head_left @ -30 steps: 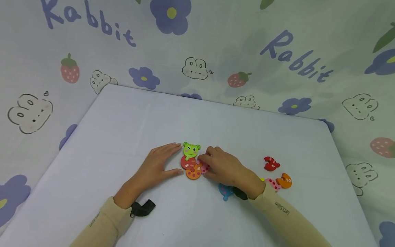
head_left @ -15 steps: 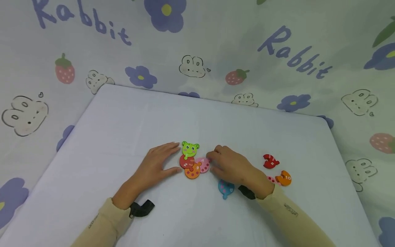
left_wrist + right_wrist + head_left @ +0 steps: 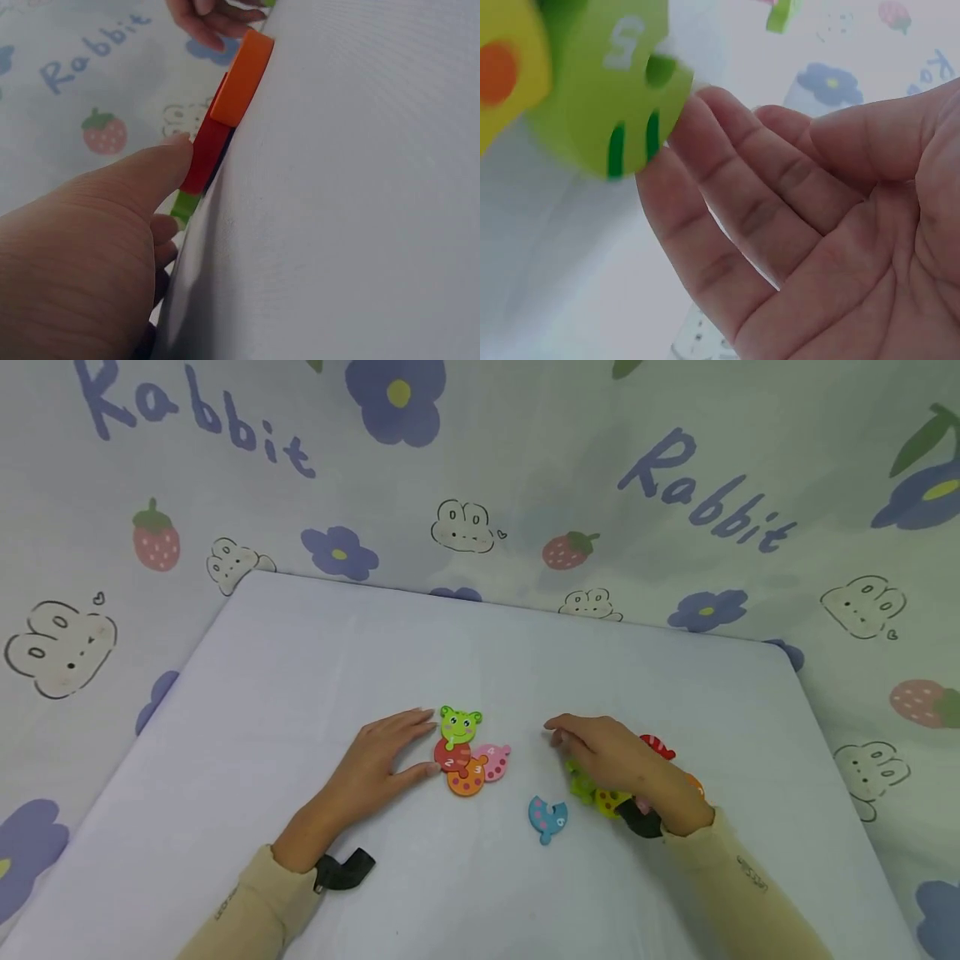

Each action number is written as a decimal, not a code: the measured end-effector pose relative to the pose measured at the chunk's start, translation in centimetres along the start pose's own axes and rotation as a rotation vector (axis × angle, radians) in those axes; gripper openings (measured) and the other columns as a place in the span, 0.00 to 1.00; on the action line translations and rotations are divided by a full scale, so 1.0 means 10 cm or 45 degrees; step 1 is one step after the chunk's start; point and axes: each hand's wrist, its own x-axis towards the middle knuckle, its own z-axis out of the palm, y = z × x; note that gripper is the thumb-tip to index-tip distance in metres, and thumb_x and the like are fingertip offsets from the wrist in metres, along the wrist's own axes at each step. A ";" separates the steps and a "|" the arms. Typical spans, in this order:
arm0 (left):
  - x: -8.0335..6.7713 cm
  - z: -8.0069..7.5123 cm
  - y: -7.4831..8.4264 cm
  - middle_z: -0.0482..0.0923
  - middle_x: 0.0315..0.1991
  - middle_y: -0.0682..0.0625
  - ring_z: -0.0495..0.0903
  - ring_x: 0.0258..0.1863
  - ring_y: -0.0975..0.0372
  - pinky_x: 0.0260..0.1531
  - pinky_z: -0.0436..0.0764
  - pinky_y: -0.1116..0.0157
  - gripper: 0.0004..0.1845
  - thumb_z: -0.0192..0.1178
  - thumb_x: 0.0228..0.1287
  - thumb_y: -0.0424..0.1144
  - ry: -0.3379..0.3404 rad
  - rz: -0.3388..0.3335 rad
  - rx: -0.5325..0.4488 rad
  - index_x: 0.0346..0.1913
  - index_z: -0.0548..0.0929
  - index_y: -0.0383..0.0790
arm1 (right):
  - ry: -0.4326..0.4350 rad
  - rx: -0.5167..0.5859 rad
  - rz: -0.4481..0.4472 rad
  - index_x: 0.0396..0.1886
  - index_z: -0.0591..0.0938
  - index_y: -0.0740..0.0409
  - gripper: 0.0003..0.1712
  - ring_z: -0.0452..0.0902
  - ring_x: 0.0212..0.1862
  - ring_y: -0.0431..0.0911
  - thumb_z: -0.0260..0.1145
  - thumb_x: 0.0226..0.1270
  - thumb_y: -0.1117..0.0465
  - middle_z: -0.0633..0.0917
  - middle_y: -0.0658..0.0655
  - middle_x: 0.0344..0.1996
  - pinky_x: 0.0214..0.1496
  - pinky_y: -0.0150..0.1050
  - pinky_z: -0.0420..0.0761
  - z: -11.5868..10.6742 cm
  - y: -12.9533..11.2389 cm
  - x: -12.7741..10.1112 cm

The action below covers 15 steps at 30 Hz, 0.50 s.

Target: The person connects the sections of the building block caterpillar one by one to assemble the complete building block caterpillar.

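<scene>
Away from the pink piece 4 (image 3: 493,763), the right hand (image 3: 618,756) has moved rightward, to the green piece 5 (image 3: 581,783) and the yellow piece (image 3: 608,802); its fingers are loosely bent and grip nothing visible, but whether they touch the green one, I cannot tell. Pink 4 seems now released, in contact with the orange piece 3 (image 3: 465,780) on the bench (image 3: 450,893). Beside this group the left hand (image 3: 393,760) has stayed, its fingers relaxed, holding nothing.
</scene>
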 end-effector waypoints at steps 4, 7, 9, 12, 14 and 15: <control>0.00 0.01 0.00 0.67 0.78 0.50 0.62 0.78 0.53 0.73 0.61 0.43 0.37 0.72 0.66 0.55 -0.004 -0.007 0.002 0.74 0.76 0.45 | 0.018 0.089 0.024 0.66 0.80 0.59 0.18 0.87 0.50 0.46 0.53 0.83 0.66 0.89 0.50 0.48 0.60 0.53 0.83 -0.04 0.14 -0.11; 0.00 0.01 0.00 0.67 0.78 0.50 0.62 0.78 0.53 0.73 0.61 0.43 0.37 0.72 0.67 0.54 -0.005 -0.011 0.005 0.74 0.76 0.45 | 0.049 0.111 0.052 0.65 0.80 0.59 0.18 0.87 0.52 0.46 0.54 0.84 0.65 0.89 0.49 0.49 0.60 0.54 0.83 -0.06 0.21 -0.18; 0.00 0.01 0.01 0.67 0.78 0.50 0.62 0.78 0.53 0.73 0.61 0.42 0.36 0.72 0.67 0.54 -0.003 -0.010 0.003 0.74 0.76 0.45 | 0.061 0.102 0.059 0.65 0.80 0.59 0.17 0.86 0.53 0.47 0.57 0.83 0.64 0.89 0.49 0.49 0.59 0.54 0.83 -0.07 0.22 -0.22; 0.00 0.01 0.01 0.67 0.78 0.50 0.63 0.78 0.53 0.73 0.60 0.42 0.36 0.72 0.67 0.53 0.006 -0.001 0.000 0.74 0.76 0.44 | 0.063 0.075 0.065 0.66 0.80 0.60 0.19 0.85 0.52 0.47 0.64 0.80 0.61 0.88 0.49 0.49 0.57 0.51 0.84 -0.07 0.21 -0.28; 0.00 0.01 0.01 0.68 0.77 0.50 0.63 0.77 0.53 0.73 0.61 0.42 0.36 0.73 0.66 0.52 0.012 0.004 -0.004 0.74 0.76 0.44 | 0.063 0.070 0.072 0.67 0.80 0.60 0.22 0.84 0.51 0.46 0.67 0.76 0.61 0.87 0.49 0.49 0.56 0.49 0.85 -0.06 0.21 -0.33; 0.00 0.01 0.01 0.68 0.77 0.50 0.63 0.77 0.53 0.73 0.61 0.42 0.36 0.73 0.66 0.52 0.013 0.006 -0.007 0.74 0.76 0.44 | 0.063 0.072 0.087 0.67 0.79 0.60 0.24 0.83 0.51 0.46 0.69 0.75 0.60 0.87 0.49 0.49 0.56 0.48 0.85 -0.05 0.21 -0.35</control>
